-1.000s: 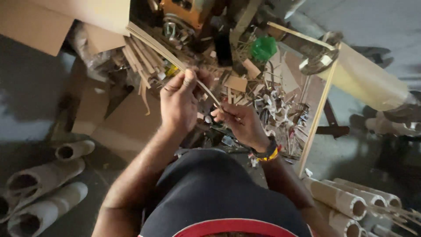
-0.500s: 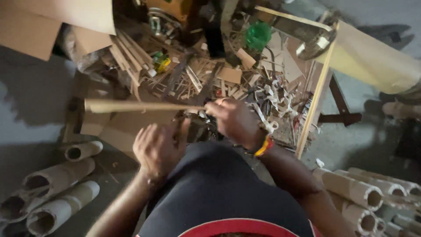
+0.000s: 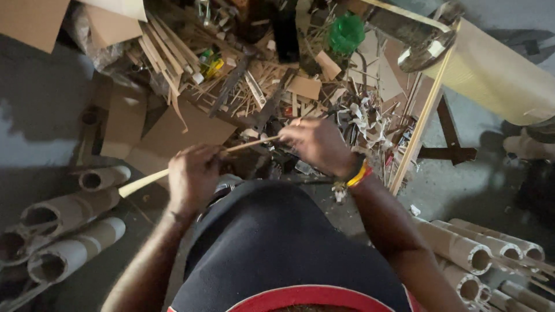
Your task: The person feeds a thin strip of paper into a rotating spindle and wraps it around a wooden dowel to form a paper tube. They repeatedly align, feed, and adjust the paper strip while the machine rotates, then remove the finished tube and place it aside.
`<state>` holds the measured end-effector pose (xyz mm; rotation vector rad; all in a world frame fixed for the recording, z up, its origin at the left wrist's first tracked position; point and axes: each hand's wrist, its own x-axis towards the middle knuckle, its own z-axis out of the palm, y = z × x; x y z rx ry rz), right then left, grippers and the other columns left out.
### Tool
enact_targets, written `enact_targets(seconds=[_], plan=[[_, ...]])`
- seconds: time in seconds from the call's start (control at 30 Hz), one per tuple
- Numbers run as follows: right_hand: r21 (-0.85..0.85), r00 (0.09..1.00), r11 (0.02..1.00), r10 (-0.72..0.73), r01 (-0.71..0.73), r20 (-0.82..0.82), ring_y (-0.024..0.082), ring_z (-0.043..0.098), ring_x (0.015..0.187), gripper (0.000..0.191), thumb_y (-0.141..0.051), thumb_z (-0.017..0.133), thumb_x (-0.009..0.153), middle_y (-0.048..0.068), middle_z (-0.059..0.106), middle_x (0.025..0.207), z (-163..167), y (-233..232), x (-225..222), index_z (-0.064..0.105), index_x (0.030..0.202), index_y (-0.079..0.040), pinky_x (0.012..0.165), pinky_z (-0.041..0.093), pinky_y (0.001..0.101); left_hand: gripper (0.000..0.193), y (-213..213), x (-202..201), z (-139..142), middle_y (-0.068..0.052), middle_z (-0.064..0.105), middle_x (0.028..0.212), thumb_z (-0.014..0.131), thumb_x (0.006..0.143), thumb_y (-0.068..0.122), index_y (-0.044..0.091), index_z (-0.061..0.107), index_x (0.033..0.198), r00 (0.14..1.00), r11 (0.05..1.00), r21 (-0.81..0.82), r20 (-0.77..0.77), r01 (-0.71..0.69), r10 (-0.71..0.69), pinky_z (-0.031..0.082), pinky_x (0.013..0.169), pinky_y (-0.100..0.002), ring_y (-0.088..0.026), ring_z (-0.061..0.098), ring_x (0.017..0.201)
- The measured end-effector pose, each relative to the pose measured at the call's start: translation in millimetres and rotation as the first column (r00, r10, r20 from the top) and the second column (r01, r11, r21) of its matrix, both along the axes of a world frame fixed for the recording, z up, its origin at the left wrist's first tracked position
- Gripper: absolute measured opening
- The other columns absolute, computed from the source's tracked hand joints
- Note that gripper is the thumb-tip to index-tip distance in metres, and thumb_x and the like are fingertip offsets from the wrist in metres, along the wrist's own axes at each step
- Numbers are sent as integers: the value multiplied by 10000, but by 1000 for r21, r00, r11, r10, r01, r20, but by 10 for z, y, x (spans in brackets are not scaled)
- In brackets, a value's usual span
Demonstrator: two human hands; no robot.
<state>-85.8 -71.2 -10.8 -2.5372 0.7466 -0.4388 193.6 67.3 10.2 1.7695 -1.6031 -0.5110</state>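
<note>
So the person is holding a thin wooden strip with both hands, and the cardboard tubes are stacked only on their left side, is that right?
Not quite. Both hands, left hand and right hand, do grip the thin wooden strip, but the head view shows cardboard tubes on both sides: a group at the left and another at the right.

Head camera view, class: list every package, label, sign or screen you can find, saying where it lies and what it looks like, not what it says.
Small package: in the scrap pile at upper centre-left, boxy, yellow and green, too small to tell more.
Cardboard pieces: flat brown sheets left of the pile, beyond the left hand.
No signs or screens show.
</note>
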Motion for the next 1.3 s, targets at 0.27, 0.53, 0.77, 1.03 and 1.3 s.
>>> enact_targets(seconds=[0.27, 0.53, 0.77, 1.03, 1.3], plan=[[346, 715, 673, -699, 654, 8, 181, 748, 683, 336, -345, 633, 1033, 88, 760, 754, -964, -468, 20, 771, 953, -50, 592, 551, 327, 144, 258, 353, -97, -145, 719, 835, 755, 924, 155, 45, 766, 1016, 926, 936, 82, -141, -343, 351, 539, 671, -356, -243, 717, 723], [223, 562, 518, -788, 826, -251, 428, 717, 865, 1104, -554, 790, 751, 287, 720, 946, -1312, -441, 971, 308, 1480, 121, 758, 587, 510, 103, 411, 401, -207, -164, 711, 847, 755, 935, 125, 30, 765, 973, 918, 921, 56, -78, -386, 390, 538, 687, -351, -247, 707, 725], [489, 514, 455, -858, 744, 16, 405, 706, 914, 634, -301, 857, 696, 229, 749, 974, -1436, -639, 952, 628, 1163, 62, 797, 569, 481, 125, 556, 470, -272, -149, 745, 871, 768, 951, 146, 33, 784, 1003, 876, 882, 69, -105, -466, 471, 552, 700, -335, -217, 732, 754], [96, 667, 660, -736, 745, -113, 346, 726, 861, 398, -337, 895, 722, 201, 756, 930, -1442, -765, 187, 762, 957, -45, 752, 560, 424, 165, 625, 625, -431, -162, 717, 776, 784, 940, 152, -2, 780, 997, 818, 825, 189, -134, -533, 559, 521, 639, -345, -208, 693, 663], [93, 817, 825, -526, 558, -237, 412, 716, 876, 359, -371, 765, 841, 187, 740, 904, -1412, -44, 895, 724, 1058, -88, 763, 559, 501, 149, 453, 685, -380, -126, 734, 770, 771, 950, 152, 8, 773, 990, 824, 870, 134, -279, -475, 493, 517, 621, -310, -151, 680, 676]])
